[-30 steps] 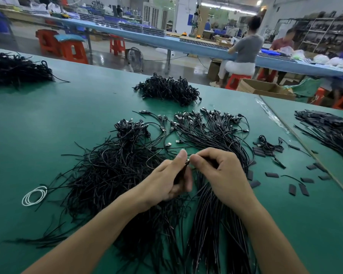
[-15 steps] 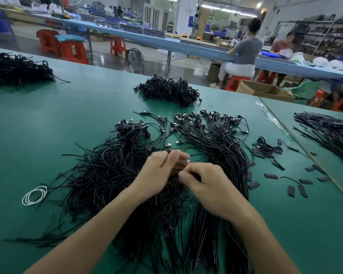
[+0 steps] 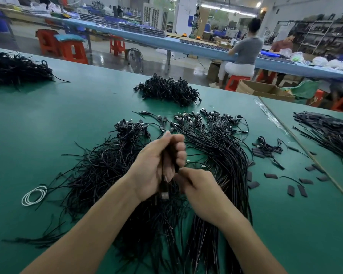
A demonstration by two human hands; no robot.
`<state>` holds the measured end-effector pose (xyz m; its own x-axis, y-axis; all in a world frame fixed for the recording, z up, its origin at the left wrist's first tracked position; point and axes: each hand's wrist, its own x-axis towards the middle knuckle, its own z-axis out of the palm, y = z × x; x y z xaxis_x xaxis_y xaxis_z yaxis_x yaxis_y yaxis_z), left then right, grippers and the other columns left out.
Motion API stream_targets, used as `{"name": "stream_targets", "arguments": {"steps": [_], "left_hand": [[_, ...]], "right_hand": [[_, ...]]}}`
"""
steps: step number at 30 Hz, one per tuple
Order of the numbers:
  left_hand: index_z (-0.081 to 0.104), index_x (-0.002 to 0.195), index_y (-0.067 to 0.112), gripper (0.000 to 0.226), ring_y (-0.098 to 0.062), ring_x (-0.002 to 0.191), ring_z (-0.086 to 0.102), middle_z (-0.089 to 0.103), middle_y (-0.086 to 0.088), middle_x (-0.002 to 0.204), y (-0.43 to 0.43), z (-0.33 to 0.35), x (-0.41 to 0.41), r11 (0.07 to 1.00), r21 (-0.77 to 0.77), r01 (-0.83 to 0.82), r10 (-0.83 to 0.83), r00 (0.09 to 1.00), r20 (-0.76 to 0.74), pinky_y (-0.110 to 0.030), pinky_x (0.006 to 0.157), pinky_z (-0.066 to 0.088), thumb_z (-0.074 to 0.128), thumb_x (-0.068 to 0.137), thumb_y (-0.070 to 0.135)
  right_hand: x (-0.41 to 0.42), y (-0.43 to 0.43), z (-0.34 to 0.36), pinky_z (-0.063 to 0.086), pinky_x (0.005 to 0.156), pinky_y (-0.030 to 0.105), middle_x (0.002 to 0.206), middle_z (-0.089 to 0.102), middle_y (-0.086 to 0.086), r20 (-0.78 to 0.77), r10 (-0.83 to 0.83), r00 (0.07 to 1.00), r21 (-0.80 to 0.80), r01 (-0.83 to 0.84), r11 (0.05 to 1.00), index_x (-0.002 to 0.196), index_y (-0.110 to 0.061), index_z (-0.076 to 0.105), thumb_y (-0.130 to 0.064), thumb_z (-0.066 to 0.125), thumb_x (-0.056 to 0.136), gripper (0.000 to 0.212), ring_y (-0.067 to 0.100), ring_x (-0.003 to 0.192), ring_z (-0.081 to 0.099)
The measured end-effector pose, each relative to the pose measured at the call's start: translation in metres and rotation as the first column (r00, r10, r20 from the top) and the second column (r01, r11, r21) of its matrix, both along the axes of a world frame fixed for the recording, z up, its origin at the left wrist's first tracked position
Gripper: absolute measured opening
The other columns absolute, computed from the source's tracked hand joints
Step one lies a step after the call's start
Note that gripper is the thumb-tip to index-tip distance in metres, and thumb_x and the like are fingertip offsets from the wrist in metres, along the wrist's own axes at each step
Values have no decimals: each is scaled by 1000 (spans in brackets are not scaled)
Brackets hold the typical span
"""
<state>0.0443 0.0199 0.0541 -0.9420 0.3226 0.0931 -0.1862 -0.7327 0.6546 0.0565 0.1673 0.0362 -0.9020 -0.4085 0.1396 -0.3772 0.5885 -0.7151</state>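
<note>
Our left hand (image 3: 154, 169), a second ago pinching fingertip to fingertip, now curls round one cable (image 3: 163, 171), its plug (image 3: 164, 195) hanging at 6 o'clock. Our right hand (image 3: 201, 191) pinches the cable at 4 o'clock. We judge it separated from the pile (image 3: 222, 155).

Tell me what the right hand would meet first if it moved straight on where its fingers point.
Probably the left hand, which grips a black cable right in front of the right hand. The two hands look nearly touching, though depth is unclear.
</note>
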Motion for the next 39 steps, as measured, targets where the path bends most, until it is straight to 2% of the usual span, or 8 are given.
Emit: {"name": "stream_targets", "arguments": {"steps": [2, 5, 10, 13, 20, 27, 35, 39], "left_hand": [[66, 104, 3, 30, -18, 80, 70, 72, -9, 88, 5, -8, -2, 965, -219, -146, 116, 983, -143, -24, 72, 58, 47, 97, 25], [66, 113, 13, 25, -15, 101, 70, 73, -4, 105, 7, -21, -4, 622, -618, -481, 186, 858, -479, -29, 89, 56, 42, 106, 11], [69, 92, 12, 30, -12, 76, 68, 72, 2, 84, 4, -29, 1, 382, -818, -430, -41, 877, -480, -30, 71, 57, 45, 106, 21], [60, 67, 13, 51, -11, 44, 54, 62, 1, 55, 4, -25, 8, 471, -849, -241, -92, 943, -319, -21, 44, 42, 37, 108, 32], [63, 55, 20, 71, -8, 35, 29, 38, 5, 42, -5, -15, 11, 506, -860, 61, -238, 969, -71, -15, 36, 25, 27, 99, 62], [41, 51, 25, 55, -6, 33, 40, 50, 2, 49, -18, -16, 11, 640, -709, 296, -408, 913, 13, -13, 33, 30, 40, 95, 59], [43, 44, 23, 62, -11, 43, 33, 39, 4, 50, 5, -37, 12, 718, -693, -70, 50, 998, -49, -19, 40, 31, 42, 103, 42], [68, 70, 15, 42, -15, 58, 52, 53, -2, 63, 7, -35, 8, 755, -651, -77, 156, 986, 65, -28, 53, 52, 44, 101, 29]], "right_hand": [[2, 0, 3, 38, 50, 24, 64, 54, -8, -1, 64, 998, 126, -63, 990, 72, -26, 52, -20, 50, 102, 31, 8, 52, 45], [3, 4, 10, 49, 64, 39, 81, 63, -2, 1, 115, 993, 225, -112, 968, 95, -20, 63, -22, 48, 102, 17, 17, 68, 56], [7, 17, 22, 46, 61, 35, 68, 57, -12, -78, 81, 994, 218, -63, 974, 68, -27, 56, -28, 57, 97, 29, 6, 62, 52], [3, 25, 26, 49, 66, 31, 71, 70, -14, -81, 22, 996, 124, -12, 992, 74, -27, 71, -36, 67, 91, 19, 2, 66, 61], [1, 28, 23, 51, 63, 19, 71, 71, -12, -118, -106, 987, -196, 81, 977, 73, -25, 69, -25, 85, 76, 16, 5, 66, 66], [-3, 32, 24, 57, 79, 30, 90, 73, 5, 113, 209, 971, -358, -157, 921, 93, -14, 69, -14, 72, 90, 4, 22, 85, 69], [-9, 23, 18, 55, 74, 26, 80, 73, -7, 29, 0, 1000, -217, 6, 976, 83, -22, 71, -12, 79, 82, 13, 8, 76, 69], [-8, 12, 19, 49, 70, 9, 84, 71, -18, -81, -38, 996, -219, 20, 976, 81, -27, 71, -12, 80, 82, 18, 0, 80, 68]]}}
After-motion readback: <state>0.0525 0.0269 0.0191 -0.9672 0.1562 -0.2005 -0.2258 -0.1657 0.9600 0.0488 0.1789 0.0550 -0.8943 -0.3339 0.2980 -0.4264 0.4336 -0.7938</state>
